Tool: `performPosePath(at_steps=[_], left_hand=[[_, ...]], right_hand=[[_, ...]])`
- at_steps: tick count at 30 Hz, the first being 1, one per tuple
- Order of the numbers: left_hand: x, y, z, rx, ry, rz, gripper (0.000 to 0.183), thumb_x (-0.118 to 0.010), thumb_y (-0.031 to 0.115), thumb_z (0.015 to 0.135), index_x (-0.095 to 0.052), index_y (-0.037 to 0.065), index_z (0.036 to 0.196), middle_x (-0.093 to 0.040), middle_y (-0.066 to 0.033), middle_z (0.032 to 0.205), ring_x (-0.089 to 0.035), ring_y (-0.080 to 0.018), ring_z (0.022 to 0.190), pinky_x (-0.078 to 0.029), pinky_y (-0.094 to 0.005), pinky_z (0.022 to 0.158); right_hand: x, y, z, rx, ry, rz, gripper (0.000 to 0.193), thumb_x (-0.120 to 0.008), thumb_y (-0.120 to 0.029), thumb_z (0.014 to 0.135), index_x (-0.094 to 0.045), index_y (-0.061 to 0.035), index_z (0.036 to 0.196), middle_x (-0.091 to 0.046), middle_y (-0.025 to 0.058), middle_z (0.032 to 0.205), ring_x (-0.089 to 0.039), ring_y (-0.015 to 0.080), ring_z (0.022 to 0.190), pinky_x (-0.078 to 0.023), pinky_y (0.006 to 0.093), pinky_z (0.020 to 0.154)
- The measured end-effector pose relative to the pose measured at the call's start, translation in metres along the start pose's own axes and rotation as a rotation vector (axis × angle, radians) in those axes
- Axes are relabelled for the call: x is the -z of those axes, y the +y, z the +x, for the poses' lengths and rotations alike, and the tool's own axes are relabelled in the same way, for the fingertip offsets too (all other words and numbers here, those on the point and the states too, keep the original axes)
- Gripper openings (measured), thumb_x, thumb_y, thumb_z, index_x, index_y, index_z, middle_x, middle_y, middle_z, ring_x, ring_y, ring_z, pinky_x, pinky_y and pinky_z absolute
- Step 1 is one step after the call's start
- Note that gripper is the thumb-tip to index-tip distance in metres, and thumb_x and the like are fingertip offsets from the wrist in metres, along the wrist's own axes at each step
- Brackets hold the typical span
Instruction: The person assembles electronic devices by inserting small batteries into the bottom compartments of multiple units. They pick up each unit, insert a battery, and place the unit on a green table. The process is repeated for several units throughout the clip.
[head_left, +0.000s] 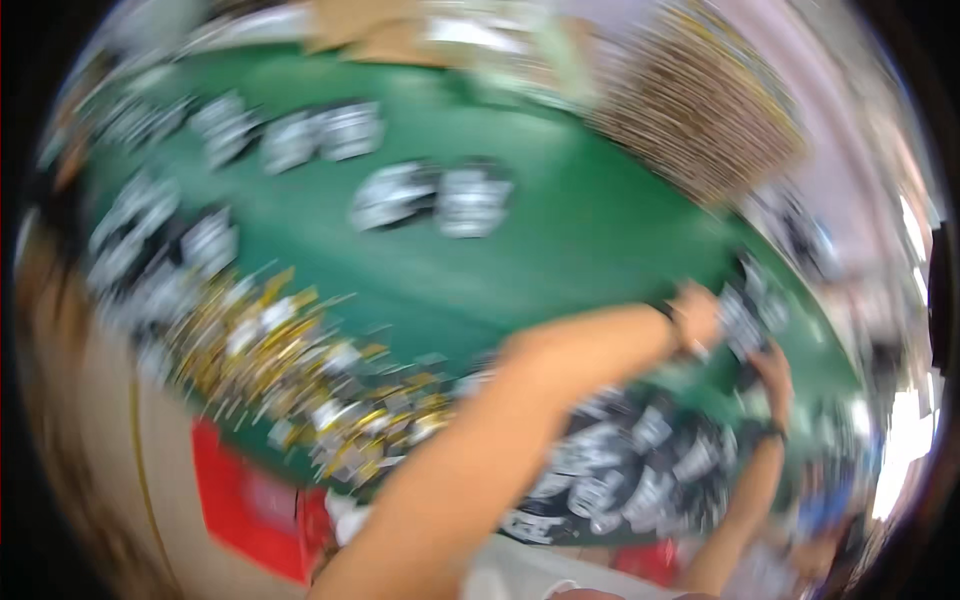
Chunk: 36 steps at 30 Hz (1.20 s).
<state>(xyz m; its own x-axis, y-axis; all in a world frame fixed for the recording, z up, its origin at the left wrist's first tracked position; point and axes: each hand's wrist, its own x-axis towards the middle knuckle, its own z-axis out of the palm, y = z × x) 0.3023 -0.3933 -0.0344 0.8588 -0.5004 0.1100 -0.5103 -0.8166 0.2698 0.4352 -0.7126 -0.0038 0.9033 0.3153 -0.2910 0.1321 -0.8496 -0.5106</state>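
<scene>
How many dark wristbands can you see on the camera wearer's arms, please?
2: one wristband just behind the left hand, and another wristband behind the right hand. Blur may hide more.

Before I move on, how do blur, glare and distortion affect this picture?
Head view: streaky blur smears the gold-coloured pieces and the brown stack; head view: the left hand and right hand are blurred, grip details unclear; head view: bright glare at the right rim, and the edge of the green table looks curved.
</scene>
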Motion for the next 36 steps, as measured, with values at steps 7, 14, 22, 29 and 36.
performPosePath(at_steps=[7,14,22,29,36], left_hand=[[-0.054,0.002,0.053,0.344,0.122,0.017,0.032,-0.059,0.033,0.088,-0.073,0.016,0.110,-0.064,-0.0135,0.119,-0.056,-0.0335,0.116,-0.022,-0.0772,0.101],[0.055,-0.023,-0.065,0.204,0.382,-0.074,0.082,-0.085,0.064,0.049,-0.071,0.001,0.100,-0.064,-0.0255,0.111,-0.065,-0.0384,0.098,-0.055,-0.0439,0.081],[0.161,-0.055,-0.273,0.318,0.683,-0.975,0.057,-0.071,0.057,0.080,-0.069,0.000,0.088,-0.068,-0.0129,0.079,-0.068,-0.0224,0.067,-0.056,-0.0369,0.063],[0.142,0.010,-0.292,0.158,1.149,-1.244,0.048,-0.063,0.049,0.091,-0.065,0.002,0.087,-0.059,-0.0034,0.077,-0.054,-0.0144,0.074,-0.046,-0.0332,0.070],[0.090,0.104,-0.423,-0.108,1.308,-2.002,0.059,-0.069,0.040,0.089,-0.043,0.012,0.133,-0.062,-0.0082,0.110,-0.063,-0.0166,0.099,-0.053,-0.0333,0.083]], right_hand=[[-0.009,0.020,0.018,0.099,-0.081,0.361,0.063,-0.074,-0.009,0.085,-0.046,0.0073,0.139,-0.063,0.0137,0.123,-0.059,0.0216,0.106,-0.045,0.0317,0.097],[0.003,0.031,0.005,0.154,-0.038,0.372,0.061,-0.068,-0.014,0.087,-0.046,0.0048,0.140,-0.060,0.0156,0.127,-0.059,0.0235,0.110,-0.045,0.0354,0.098],[0.026,-0.112,-0.061,0.529,0.238,0.514,0.064,-0.066,-0.024,0.091,-0.042,-0.0036,0.147,-0.050,0.0119,0.142,-0.051,0.0220,0.122,-0.038,0.0341,0.104],[-0.082,-0.298,-0.187,0.698,-0.263,0.857,0.067,-0.059,-0.019,0.092,-0.032,-0.0022,0.151,-0.046,0.0144,0.142,-0.050,0.0281,0.126,-0.042,0.0399,0.105],[-0.227,-0.417,-0.313,0.763,-0.473,0.515,0.072,-0.061,-0.013,0.088,-0.030,-0.0003,0.151,-0.042,0.0157,0.145,-0.045,0.0265,0.131,-0.038,0.0368,0.108]])
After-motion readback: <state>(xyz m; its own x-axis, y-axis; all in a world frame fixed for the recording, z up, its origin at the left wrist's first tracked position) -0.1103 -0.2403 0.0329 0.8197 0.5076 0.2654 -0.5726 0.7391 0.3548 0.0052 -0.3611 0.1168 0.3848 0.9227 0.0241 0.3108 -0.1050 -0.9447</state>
